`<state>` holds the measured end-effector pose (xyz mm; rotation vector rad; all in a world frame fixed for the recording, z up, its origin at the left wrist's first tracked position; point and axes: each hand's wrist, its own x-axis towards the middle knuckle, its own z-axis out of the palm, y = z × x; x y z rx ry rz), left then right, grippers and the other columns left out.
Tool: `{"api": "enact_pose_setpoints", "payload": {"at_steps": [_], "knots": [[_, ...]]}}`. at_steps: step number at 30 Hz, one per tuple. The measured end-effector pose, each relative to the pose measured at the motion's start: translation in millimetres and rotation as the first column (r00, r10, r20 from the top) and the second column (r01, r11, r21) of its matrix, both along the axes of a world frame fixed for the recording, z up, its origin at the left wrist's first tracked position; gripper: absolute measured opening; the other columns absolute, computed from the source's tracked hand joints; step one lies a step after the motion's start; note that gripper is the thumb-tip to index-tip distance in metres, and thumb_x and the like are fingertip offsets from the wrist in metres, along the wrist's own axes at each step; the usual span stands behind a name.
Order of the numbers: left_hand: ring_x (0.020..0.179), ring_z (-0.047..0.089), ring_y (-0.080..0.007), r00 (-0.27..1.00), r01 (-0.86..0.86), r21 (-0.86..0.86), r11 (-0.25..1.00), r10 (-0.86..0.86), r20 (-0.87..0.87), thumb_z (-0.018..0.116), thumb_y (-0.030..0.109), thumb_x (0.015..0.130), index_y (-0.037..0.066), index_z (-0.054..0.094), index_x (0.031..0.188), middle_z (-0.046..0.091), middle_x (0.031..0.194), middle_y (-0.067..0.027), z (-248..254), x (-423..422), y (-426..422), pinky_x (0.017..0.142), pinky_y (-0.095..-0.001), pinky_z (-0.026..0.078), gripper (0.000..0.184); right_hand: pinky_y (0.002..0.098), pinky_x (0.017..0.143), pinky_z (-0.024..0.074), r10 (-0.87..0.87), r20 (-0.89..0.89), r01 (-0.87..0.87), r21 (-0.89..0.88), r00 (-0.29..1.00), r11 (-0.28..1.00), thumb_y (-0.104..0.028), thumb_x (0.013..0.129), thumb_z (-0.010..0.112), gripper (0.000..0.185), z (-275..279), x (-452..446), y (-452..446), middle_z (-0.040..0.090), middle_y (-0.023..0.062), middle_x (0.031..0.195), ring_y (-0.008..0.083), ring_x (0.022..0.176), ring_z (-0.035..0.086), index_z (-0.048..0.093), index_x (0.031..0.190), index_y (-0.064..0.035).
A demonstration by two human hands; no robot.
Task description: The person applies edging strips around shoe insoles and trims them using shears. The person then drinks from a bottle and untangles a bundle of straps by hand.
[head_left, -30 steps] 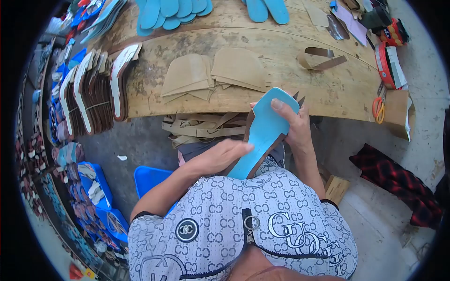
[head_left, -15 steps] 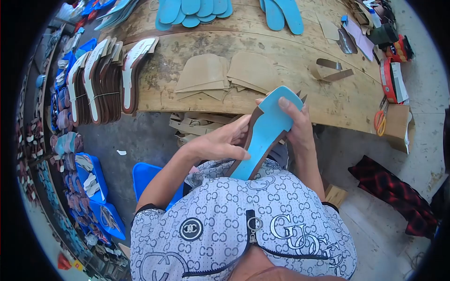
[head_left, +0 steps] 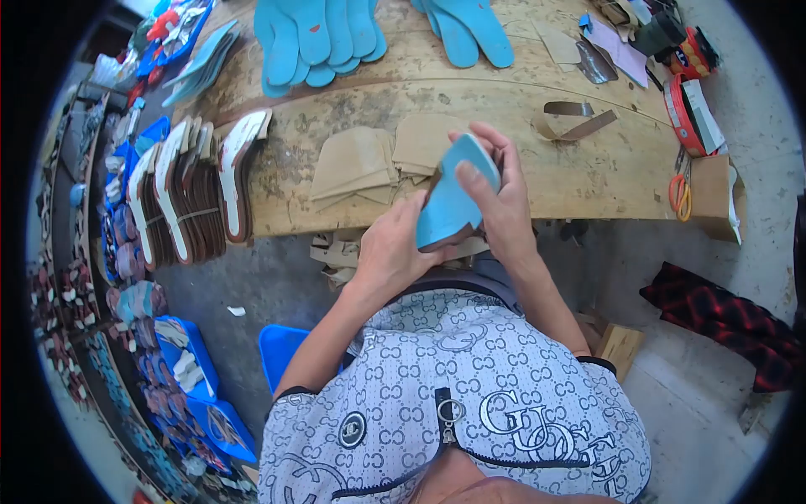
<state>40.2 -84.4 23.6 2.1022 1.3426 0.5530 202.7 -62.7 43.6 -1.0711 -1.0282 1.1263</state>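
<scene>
I hold a blue insole (head_left: 447,206) with brown material along its edge, tilted in front of the table's near edge. My right hand (head_left: 502,200) grips its upper end, thumb lying on the blue face and fingers behind. Lower down, my left hand (head_left: 393,244) is closed round its left side, some of its fingers hidden underneath. Just beyond my hands, two fanned piles of tan pieces, a left pile (head_left: 354,164) and a right pile (head_left: 424,139), lie on the wooden table (head_left: 294,202).
Blue insoles (head_left: 315,38) lie at the back. Bundles of brown and white soles (head_left: 189,193) stand at the table's left edge. A curled brown strip (head_left: 588,126), orange-handled scissors (head_left: 680,197) and a cardboard box (head_left: 714,189) are to the right. Blue bins (head_left: 189,357) stand at lower left.
Both hands have moved up and away from my body with the insole, which now looks foreshortened. My left hand has gone from the insole's lower face to gripping its side.
</scene>
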Motion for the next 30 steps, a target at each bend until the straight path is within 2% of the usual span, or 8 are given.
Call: {"api": "enact_pose_setpoints", "payload": {"at_steps": [3, 4, 7, 8, 20, 23, 26, 30], "knots": [[0.085, 0.058, -0.0174, 0.824, 0.138, -0.685, 0.715, 0.301, 0.480, 0.077, 0.025, 0.072, 0.000, 0.044, 0.134, 0.057, 0.099, -0.0047, -2, -13, 11, 0.075, -0.0305, 0.049, 0.074, 0.0286, 0.088, 0.0451, 0.071, -0.033, -0.074, -0.084, 0.997, 0.994, -0.026, 0.088, 0.066, 0.055, 13, 19, 7, 0.057, 0.0144, 0.118, 0.0146, 0.101, 0.055, 0.043, 0.130, 0.0013], [0.083, 0.053, -0.0106, 0.561, 0.318, -0.724, 0.612, 0.494, 0.665, 0.074, 0.018, 0.072, -0.001, 0.045, 0.133, 0.053, 0.097, -0.0002, -2, -14, 9, 0.074, -0.0258, 0.047, 0.070, 0.0280, 0.085, 0.0466, 0.081, 0.021, -0.078, -0.114, 0.997, 0.990, -0.026, 0.089, 0.065, 0.052, 11, 24, 9, 0.060, 0.0133, 0.114, 0.0135, 0.093, 0.058, 0.046, 0.128, 0.0017], [0.083, 0.054, -0.0120, 0.338, 0.573, -0.619, 0.536, 0.534, 0.775, 0.077, 0.021, 0.068, -0.002, 0.044, 0.133, 0.053, 0.097, -0.0015, -12, -17, 7, 0.073, -0.0256, 0.046, 0.077, 0.0276, 0.081, 0.0485, 0.159, 0.019, -0.149, -0.246, 0.987, 0.958, -0.024, 0.089, 0.064, 0.039, -8, 28, 12, 0.065, 0.0114, 0.099, 0.0138, 0.092, 0.061, 0.058, 0.116, 0.0041], [0.084, 0.054, -0.0122, 0.358, 0.581, -0.621, 0.527, 0.520, 0.776, 0.077, 0.021, 0.067, -0.002, 0.044, 0.133, 0.053, 0.097, -0.0015, -14, -17, 6, 0.074, -0.0258, 0.046, 0.077, 0.0285, 0.077, 0.0496, 0.096, 0.099, -0.079, -0.168, 0.990, 0.983, -0.021, 0.089, 0.063, 0.028, -17, 22, 12, 0.067, 0.0082, 0.085, 0.0135, 0.080, 0.063, 0.065, 0.099, 0.0049], [0.090, 0.049, -0.0146, 0.812, 0.281, -0.606, 0.744, 0.151, 0.563, 0.082, 0.021, 0.063, -0.002, 0.054, 0.125, 0.055, 0.109, -0.0030, -15, -13, 4, 0.081, -0.0272, 0.042, 0.072, 0.0299, 0.068, 0.0482, 0.218, 0.295, -0.145, -0.251, 0.930, 0.957, -0.015, 0.090, 0.059, 0.018, -8, 23, 6, 0.065, 0.0043, 0.080, 0.0111, 0.074, 0.060, 0.066, 0.090, 0.0021], [0.089, 0.054, -0.0177, 0.904, 0.247, -0.529, 0.812, 0.003, 0.428, 0.083, 0.023, 0.062, -0.004, 0.054, 0.122, 0.059, 0.112, -0.0095, -2, -9, 8, 0.083, -0.0300, 0.044, 0.072, 0.0301, 0.058, 0.0471, -0.018, 0.707, -0.094, 0.118, 0.707, 0.989, -0.019, 0.089, 0.059, 0.023, -17, 24, 1, 0.063, 0.0033, 0.070, 0.0121, 0.064, 0.059, 0.063, 0.088, 0.0039], [0.084, 0.055, -0.0162, 0.904, 0.278, -0.428, 0.860, -0.083, 0.420, 0.083, 0.017, 0.058, 0.000, 0.055, 0.124, 0.058, 0.091, -0.0054, 7, -8, 8, 0.080, -0.0283, 0.044, 0.074, 0.0277, 0.052, 0.0440, 0.110, 0.253, -0.061, -0.194, 0.961, 0.979, -0.017, 0.089, 0.057, 0.020, -15, 26, -5, 0.058, 0.0013, 0.064, 0.0109, 0.058, 0.057, 0.061, 0.086, 0.0020], [0.090, 0.062, -0.0286, 0.832, 0.457, -0.162, 0.875, -0.355, 0.427, 0.084, 0.020, 0.057, -0.001, 0.057, 0.119, 0.063, 0.098, -0.0145, 32, -3, 15, 0.082, -0.0347, 0.046, 0.071, 0.0177, 0.047, 0.0340, 0.087, -0.163, -0.143, -0.374, 0.983, 0.916, -0.016, 0.090, 0.057, 0.012, -25, 29, -15, 0.053, -0.0013, 0.065, 0.0022, 0.054, 0.046, 0.060, 0.084, -0.0048]]}}
